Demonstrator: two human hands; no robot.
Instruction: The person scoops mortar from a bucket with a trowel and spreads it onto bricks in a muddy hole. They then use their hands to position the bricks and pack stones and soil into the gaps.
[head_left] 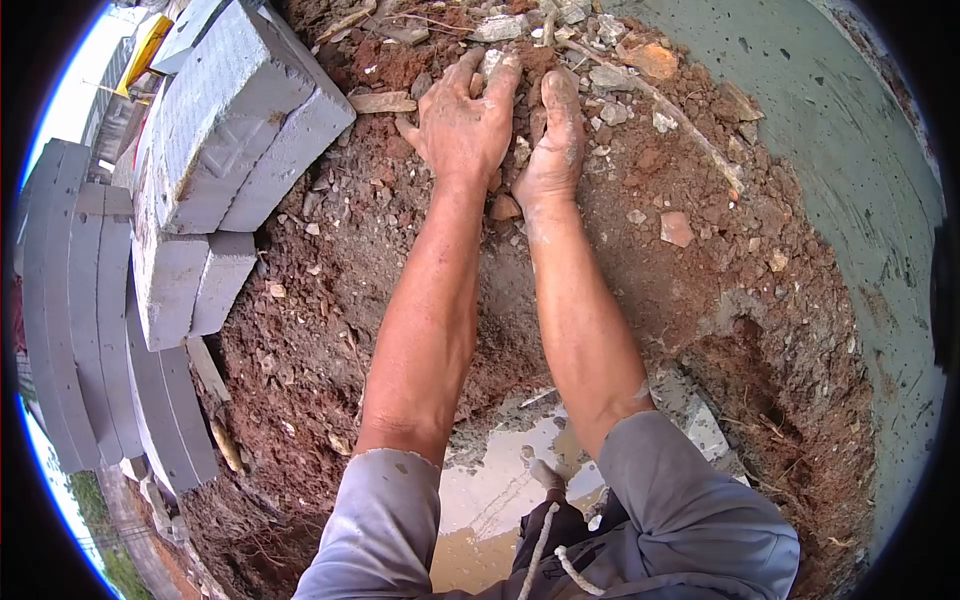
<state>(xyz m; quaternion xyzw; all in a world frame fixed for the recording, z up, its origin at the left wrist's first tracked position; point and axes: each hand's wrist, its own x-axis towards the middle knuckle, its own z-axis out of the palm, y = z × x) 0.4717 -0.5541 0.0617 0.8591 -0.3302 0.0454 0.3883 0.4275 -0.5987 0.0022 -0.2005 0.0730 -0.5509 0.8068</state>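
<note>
Our left hand (465,125) serves as landmark: back upward, fingers spread, thumb out. Just right of it, our mud-smeared right hand (556,150) is turned on edge. Our bare left forearm (425,310) and right forearm (585,310) converge towards the landmark.

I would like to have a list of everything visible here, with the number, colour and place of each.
Soil: one mound, reddish-brown, centre
Stones and fragments: many, whitish to orange, scattered over the soil
Stick: one, pale brown, upper right
Wood piece: one, tan, upper left of centre
Blocks: several, grey, stacked at left
Unclear object: one, yellow, upper left
Smooth surface: one, grey-green, right edge
Puddle: one, pale to tan, bottom centre
Plants: uncounted, green, lower left
Cords: two ends, whitish, bottom centre
Sleeves: two, grey, bottom
Left hand: one, mud-stained, upper centre
Right hand: one, mud-stained, beside it
</note>
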